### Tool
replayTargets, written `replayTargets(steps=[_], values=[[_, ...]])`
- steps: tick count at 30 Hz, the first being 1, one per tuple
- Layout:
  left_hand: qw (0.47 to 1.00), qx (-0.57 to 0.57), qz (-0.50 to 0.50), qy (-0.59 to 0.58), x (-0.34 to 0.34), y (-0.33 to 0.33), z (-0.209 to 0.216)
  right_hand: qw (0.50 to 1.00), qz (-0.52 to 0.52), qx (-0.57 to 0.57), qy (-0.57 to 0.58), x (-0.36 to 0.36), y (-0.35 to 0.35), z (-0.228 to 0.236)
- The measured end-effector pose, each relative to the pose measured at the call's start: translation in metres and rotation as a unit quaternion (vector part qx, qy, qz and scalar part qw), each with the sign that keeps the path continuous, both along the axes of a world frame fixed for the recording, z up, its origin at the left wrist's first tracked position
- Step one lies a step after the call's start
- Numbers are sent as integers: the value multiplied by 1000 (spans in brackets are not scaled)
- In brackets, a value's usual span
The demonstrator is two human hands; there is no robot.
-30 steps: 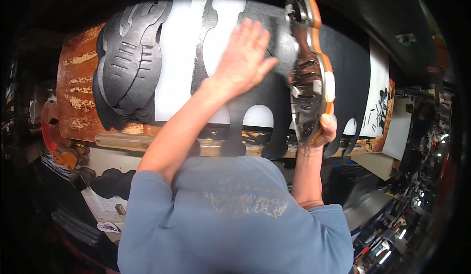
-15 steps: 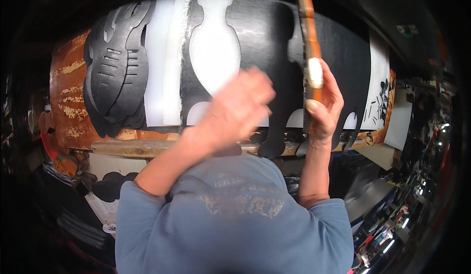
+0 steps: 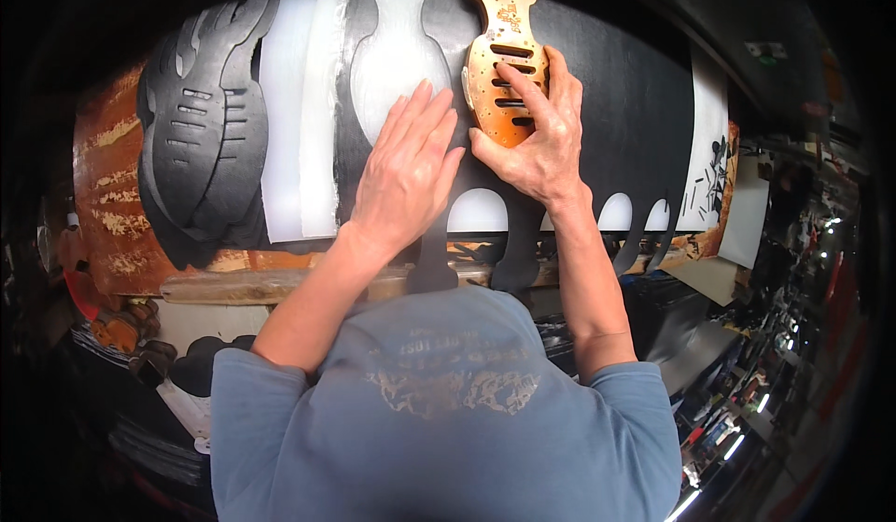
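The orange slotted sole template (image 3: 504,46) runs off the top edge, its upper end cut away. The right hand (image 3: 537,144) covers the template's lower end, so its bottom outline can't be made out. The left hand (image 3: 406,172) hides part of the black sheet (image 3: 635,102) and the sole-shaped cutout (image 3: 397,50) there. The person's blue shirt (image 3: 448,410) blocks the bench front below. Shelf items at far right are too small and dark to tell.
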State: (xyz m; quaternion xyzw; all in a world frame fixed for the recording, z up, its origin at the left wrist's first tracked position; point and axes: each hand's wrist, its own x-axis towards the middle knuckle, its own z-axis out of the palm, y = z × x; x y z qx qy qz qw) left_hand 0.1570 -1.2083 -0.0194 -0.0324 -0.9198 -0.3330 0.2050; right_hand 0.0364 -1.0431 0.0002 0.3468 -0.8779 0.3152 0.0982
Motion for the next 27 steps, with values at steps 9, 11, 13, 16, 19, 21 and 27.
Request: replayTargets(steps=[9, 11, 13, 16, 19, 21, 27], values=[[999, -8, 6, 38, 2, 1, -2, 1000, 28, 10, 5, -4, 9, -6], [998, 23, 3, 56, 9, 0, 4, 999, 36, -3, 19, -1, 17, -5], [995, 88, 2, 50, 36, 3, 16, 998, -6, -52, -21, 14, 25, -7], [975, 219, -10, -34, 91, 16, 29, 995, -30, -98, -15, 33, 32, -15], [984, 172, -43, -4, 117, 34, 18, 993, -38, -109, 0, 37, 28, -27], [995, 86, -35, 35, 115, 43, 3, 992, -49, -114, 12, 35, 24, -32], [996, -7, -30, 87, 115, 45, -16, 973, 51, -193, -116, 19, 64, -16]])
